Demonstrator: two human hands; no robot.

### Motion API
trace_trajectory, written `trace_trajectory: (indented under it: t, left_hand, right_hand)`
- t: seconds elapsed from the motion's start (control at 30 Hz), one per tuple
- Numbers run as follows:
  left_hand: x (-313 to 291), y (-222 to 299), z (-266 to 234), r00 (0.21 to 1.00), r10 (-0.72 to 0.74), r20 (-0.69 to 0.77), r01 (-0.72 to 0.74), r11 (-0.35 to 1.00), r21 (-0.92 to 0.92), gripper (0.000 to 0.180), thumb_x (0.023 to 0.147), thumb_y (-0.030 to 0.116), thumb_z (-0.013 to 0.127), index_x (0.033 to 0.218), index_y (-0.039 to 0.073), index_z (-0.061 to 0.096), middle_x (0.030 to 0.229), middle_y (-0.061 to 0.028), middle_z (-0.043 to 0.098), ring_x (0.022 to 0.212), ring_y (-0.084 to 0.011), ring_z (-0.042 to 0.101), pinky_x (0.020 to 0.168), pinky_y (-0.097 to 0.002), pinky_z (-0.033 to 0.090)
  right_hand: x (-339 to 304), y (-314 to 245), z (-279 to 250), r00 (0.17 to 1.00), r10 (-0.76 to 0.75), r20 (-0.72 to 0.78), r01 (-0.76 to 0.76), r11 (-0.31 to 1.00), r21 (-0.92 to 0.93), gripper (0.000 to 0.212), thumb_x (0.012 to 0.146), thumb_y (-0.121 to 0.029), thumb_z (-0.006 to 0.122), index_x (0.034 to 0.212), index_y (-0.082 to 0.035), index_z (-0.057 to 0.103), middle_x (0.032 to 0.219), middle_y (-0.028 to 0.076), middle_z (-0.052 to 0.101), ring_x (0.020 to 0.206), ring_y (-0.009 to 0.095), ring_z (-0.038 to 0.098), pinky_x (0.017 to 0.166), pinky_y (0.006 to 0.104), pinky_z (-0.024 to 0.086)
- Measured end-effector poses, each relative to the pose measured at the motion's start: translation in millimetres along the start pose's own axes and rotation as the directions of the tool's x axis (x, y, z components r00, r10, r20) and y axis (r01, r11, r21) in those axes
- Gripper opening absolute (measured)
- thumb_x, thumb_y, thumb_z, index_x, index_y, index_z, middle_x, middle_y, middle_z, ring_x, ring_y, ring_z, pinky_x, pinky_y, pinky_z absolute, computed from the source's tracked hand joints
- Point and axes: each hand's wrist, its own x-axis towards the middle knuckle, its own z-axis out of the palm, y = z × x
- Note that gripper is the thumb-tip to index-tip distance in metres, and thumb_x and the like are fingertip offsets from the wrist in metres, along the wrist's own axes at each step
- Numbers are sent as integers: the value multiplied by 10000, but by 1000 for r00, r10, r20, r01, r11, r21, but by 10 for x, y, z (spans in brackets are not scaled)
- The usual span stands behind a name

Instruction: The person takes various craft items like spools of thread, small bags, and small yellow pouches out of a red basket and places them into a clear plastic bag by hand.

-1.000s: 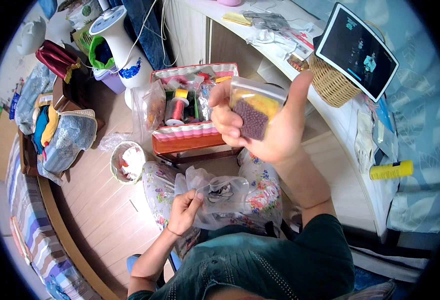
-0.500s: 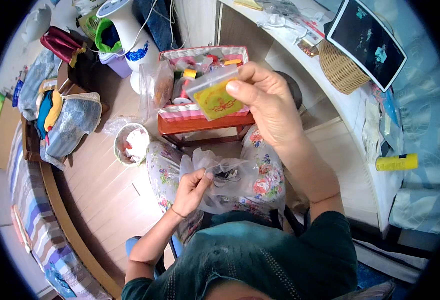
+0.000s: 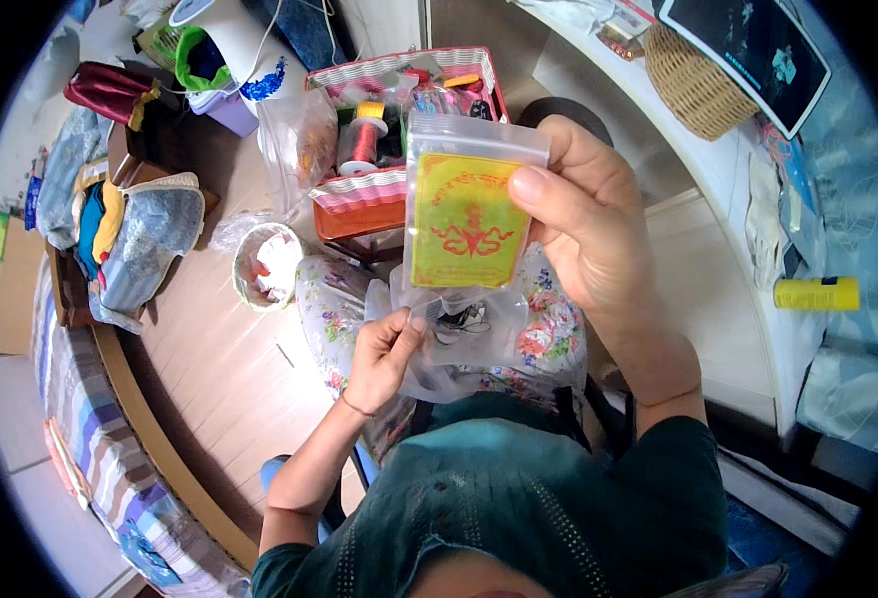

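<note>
My right hand (image 3: 588, 209) pinches the upper right edge of a small clear zip bag (image 3: 479, 135). Inside that bag is a yellow card (image 3: 469, 224) with a red printed design, facing me. Below it, over my lap, my left hand (image 3: 386, 359) grips the left side of a larger clear plastic bag (image 3: 489, 354). Small dark items with thin cords (image 3: 464, 321) show inside the larger bag. The raised zip bag covers the top of the larger one and part of the basket behind.
Beyond my knees, a pink striped basket (image 3: 364, 189) on a red-brown stool holds thread spools (image 3: 362, 140) and packets. A waste bin (image 3: 266, 264) stands on the floor to the left. A curved white counter on the right carries a wicker basket (image 3: 698, 85) and a yellow can (image 3: 816, 294).
The zip bag with the yellow card has come closer and turned upright, its face now toward me. My left hand keeps its hold on the larger bag. The whole view has shifted slightly.
</note>
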Motion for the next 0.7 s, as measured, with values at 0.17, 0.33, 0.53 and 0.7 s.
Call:
trace_trajectory:
  t: [0.17,0.33,0.53,0.7]
  left_hand:
    - [40,-54,22,998,42,-36,-41,998,40,317,902,231,454,652,49,520,575,13,526,501,-25,378,460,-185,274]
    - [63,-78,19,998,42,-36,-40,999,33,310,900,227,452,656,50,522,591,6,537,502,-24,381,455,-187,273]
    - [53,-1,-18,979,-25,-202,1,993,-118,321,910,251,429,668,62,525,604,18,512,516,-39,374,473,-199,275]
    - [43,-57,-45,973,16,-229,-66,975,-213,346,908,294,419,658,75,517,593,10,517,487,-37,350,458,-193,235]
  right_hand:
    - [-65,42,-151,1000,-11,1,11,1000,-5,112,815,-134,583,811,-40,523,733,18,571,619,51,543,524,186,469]
    - [-101,30,-203,998,46,47,-46,999,13,69,807,-96,550,823,-37,519,804,29,565,731,71,535,634,208,441]
    - [-304,496,-452,881,79,466,309,649,-695,111,748,-134,617,756,-34,569,1110,151,496,1033,270,487,877,346,364]
    - [-390,1071,-627,921,177,346,191,570,-799,155,753,-176,608,766,-24,581,999,151,554,914,304,548,773,366,423]
